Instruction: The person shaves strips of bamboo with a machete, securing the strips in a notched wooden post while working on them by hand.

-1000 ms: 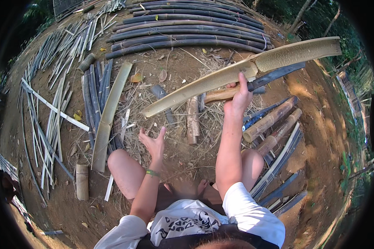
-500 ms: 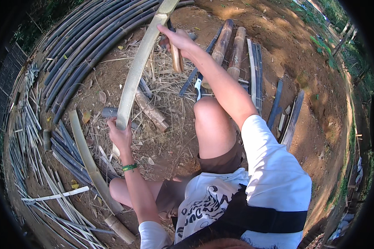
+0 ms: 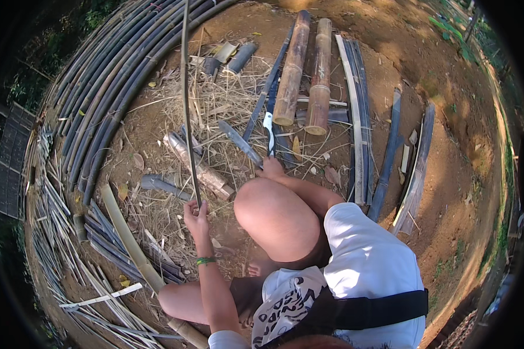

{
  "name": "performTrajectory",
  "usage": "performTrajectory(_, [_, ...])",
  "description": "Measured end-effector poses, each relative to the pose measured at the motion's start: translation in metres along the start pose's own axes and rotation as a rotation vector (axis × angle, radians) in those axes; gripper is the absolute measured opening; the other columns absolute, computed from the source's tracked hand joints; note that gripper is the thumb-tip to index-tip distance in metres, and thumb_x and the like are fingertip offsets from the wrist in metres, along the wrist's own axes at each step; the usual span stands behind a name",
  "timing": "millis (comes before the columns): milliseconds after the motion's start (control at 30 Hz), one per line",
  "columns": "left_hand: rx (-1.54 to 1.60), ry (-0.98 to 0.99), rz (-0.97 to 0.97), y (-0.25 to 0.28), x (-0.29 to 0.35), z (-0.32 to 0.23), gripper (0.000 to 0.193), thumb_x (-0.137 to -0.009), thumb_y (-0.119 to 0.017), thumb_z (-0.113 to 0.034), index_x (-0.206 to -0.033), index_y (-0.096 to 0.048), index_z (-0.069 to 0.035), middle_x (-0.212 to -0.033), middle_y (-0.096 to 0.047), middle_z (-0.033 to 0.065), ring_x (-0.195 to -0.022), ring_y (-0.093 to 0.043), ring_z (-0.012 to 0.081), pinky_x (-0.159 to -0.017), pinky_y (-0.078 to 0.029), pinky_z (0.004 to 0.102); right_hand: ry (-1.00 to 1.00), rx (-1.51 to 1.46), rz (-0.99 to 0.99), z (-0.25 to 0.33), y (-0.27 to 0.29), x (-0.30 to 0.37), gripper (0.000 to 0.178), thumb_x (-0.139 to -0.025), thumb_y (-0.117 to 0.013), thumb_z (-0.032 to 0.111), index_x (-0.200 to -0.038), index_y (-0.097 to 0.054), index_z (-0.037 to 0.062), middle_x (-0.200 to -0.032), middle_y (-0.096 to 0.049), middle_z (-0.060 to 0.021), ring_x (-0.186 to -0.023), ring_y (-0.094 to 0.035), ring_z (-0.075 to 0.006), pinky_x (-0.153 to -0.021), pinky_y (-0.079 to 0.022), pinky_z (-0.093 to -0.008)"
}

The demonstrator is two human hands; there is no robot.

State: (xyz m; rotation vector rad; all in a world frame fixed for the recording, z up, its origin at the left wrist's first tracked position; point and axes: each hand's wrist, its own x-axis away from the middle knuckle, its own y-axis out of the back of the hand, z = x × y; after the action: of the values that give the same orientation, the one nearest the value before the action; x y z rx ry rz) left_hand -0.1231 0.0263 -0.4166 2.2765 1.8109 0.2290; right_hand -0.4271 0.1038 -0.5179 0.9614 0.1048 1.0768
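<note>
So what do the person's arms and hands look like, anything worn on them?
Both hands are bare, no gloves. The left hand has a green band around the wrist. The right hand shows nothing on it; a short white sleeve covers that upper arm.

Matt woody bamboo culms, dry straw litter, dusty earth

Outdoor yard, bare reddish dirt ground, hard sunlight with sharp shadows. Dry straw and shavings litter the middle. Stack of long dark bamboo poles curves along the left, thin split strips below it. Two cut bamboo sections lie at top, green vegetation at the far rim.
</note>
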Motion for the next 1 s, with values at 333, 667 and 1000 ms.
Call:
performTrajectory(333, [0.347,0.038,0.285,-0.144,-0.043,-0.097,0.03,-0.1,-0.067,-0.028,-0.099,-0.058,0.001,-0.084,-0.065,0.008,-0.073,-0.065,0.0146,-0.066,-0.052,0.0288,0.408,-0.98,0.228,0.065,0.007,0.087,0.078,-0.07,-0.087,0.028,-0.132,-0.051,-0.0021,-0.122,-0.055,-0.0242,-0.116,-0.056,-0.0283,-0.092,-0.049,-0.0376])
performTrajectory(667, [-0.012,-0.223,0.795,-0.186,-0.069,-0.118,0.07,-0.094,-0.073,-0.03,-0.145,-0.043,0.006,-0.139,-0.055,0.0267,-0.131,-0.054,0.0329,-0.107,-0.044,0.0401,-0.057,-0.429,-0.746,-0.08,0.122,0.145,0.077,-0.064,-0.083,0.021,-0.13,-0.051,-0.0031,-0.101,-0.069,-0.0259,-0.093,-0.071,-0.0375,-0.084,-0.055,-0.0434])
performTrajectory(1000, [-0.58,-0.189,0.696,-0.008,-0.146,-0.029,0.051,-0.096,-0.069,-0.03,-0.136,-0.057,-0.001,-0.123,-0.067,0.0193,-0.113,-0.065,0.027,-0.094,-0.052,0.0398,-0.821,-0.075,-0.899,-0.261,0.092,0.367,0.079,-0.065,-0.082,0.027,-0.13,-0.052,-0.006,-0.104,-0.069,-0.0308,-0.098,-0.069,-0.0444,-0.089,-0.054,-0.0477])
